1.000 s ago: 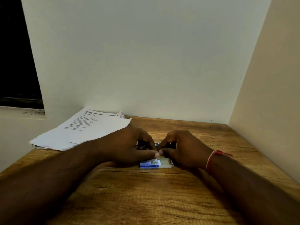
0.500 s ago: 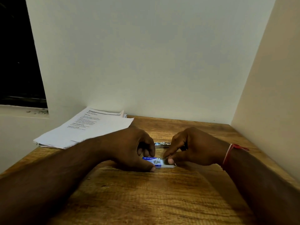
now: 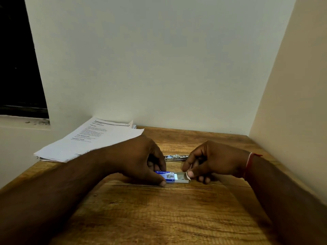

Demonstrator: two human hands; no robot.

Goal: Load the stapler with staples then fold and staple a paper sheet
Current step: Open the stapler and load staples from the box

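Note:
A small blue staple box [image 3: 167, 176] lies on the wooden table [image 3: 159, 213]. My left hand [image 3: 141, 160] pinches its blue sleeve between thumb and fingers. The grey inner tray [image 3: 182, 178] is slid out to the right, and my right hand [image 3: 210, 160] holds its end flap with thumb and forefinger. Staples show dimly inside the tray. Behind the hands lies the metal stapler [image 3: 175, 157], mostly hidden. A stack of printed paper sheets [image 3: 88, 140] rests at the table's back left.
A wall runs along the table's back edge and another along its right side. A dark window opening [image 3: 19, 68] sits at the upper left above a pale ledge. My right wrist wears a red thread band [image 3: 248, 165].
The hands have moved apart: my right hand has pulled the inner tray out of the blue sleeve to the right while my left hand keeps the sleeve in place.

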